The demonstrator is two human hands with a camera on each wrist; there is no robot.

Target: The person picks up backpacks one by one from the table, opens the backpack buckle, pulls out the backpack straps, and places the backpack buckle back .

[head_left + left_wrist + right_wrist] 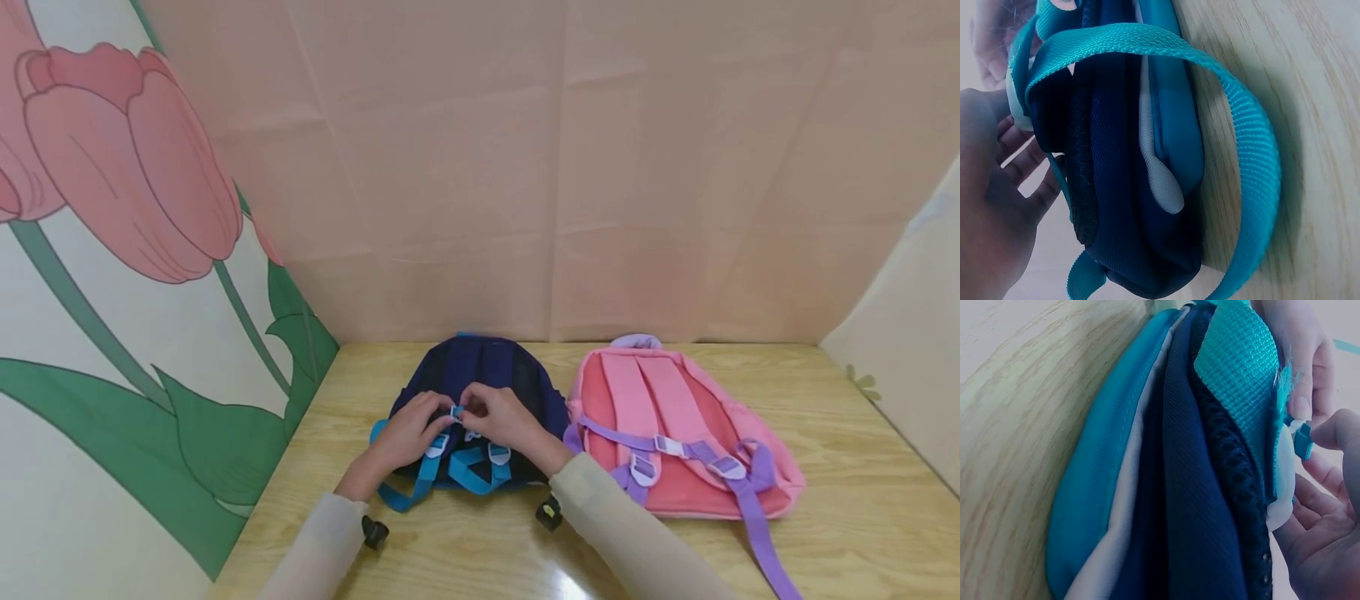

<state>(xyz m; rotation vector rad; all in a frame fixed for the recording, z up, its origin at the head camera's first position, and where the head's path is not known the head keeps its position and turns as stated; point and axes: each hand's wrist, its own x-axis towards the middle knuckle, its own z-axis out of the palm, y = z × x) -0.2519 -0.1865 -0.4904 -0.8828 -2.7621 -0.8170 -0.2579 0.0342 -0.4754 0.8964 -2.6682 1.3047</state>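
1. Right at the fingertips, a small turquoise strap piece (457, 412) sits between the two hands, a sliver of white beside it, up over the back of the navy backpack
2. The left hand (408, 431) has it pinched, thumb and fingers curled in with next to no gap; a fingertip grip, it seems, because the part is too small for a whole fist
3. In from the other side comes the right hand (501, 414), thumb and forefinger bent to a close pinch on that same piece, probably so each hand steadies what the other works on; exactly which bit each one has is too small to tell
4. Just below, white adjusters (438, 446) and turquoise straps (425, 477) lie loose, one strap arching out over the wood in the left wrist view, with no hand on it
5. Under all this lies the navy backpack (480, 362), its back panel up, which likely keeps the strap fittings within easy reach; its base is toward the person
6. Just beside it, on the person's right, the pink backpack (708, 417) lies the same way up, purple straps (759, 533) trailing toward the near edge, its white buckle (670, 447) joined across the front
7. Both rest on the wood-grain table (450, 554), with a plain pinkish backdrop (525, 167) behind and a tulip-print panel (135, 158) to the left
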